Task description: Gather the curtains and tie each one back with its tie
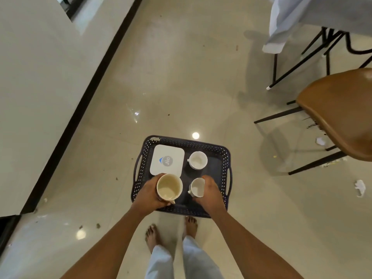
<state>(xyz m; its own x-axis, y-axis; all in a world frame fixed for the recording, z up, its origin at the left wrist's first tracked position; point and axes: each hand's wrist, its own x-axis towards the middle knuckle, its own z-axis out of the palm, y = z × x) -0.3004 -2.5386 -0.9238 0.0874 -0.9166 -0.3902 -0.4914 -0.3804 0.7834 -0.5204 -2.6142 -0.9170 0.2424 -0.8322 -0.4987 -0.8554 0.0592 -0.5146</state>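
Curtains and their ties are nowhere in view, so the job proper has not begun. Nearest, bare feet stand on a glossy tiled floor speckled with dark crumbs, and a slip or a sharp bit underfoot is the first hazard. Above them a dark perforated tray is carried in the air. The left hand is curled round a cream mug at the tray's near left. The right hand wraps a small white cup at the near right. How the tray itself is borne I cannot tell, since any fingers beneath it are hidden. If the hold on the rim is only partial, a tilt could send the loose second white cup and the flat white box sliding toward the far edge. Further out on the right, crumpled paper scraps and the splayed black legs of a brown chair could catch a foot. Farthest, a pale cloth seems to drape a table rather than a window. With both hands occupied, no curtain can be gathered until the tray is set down.
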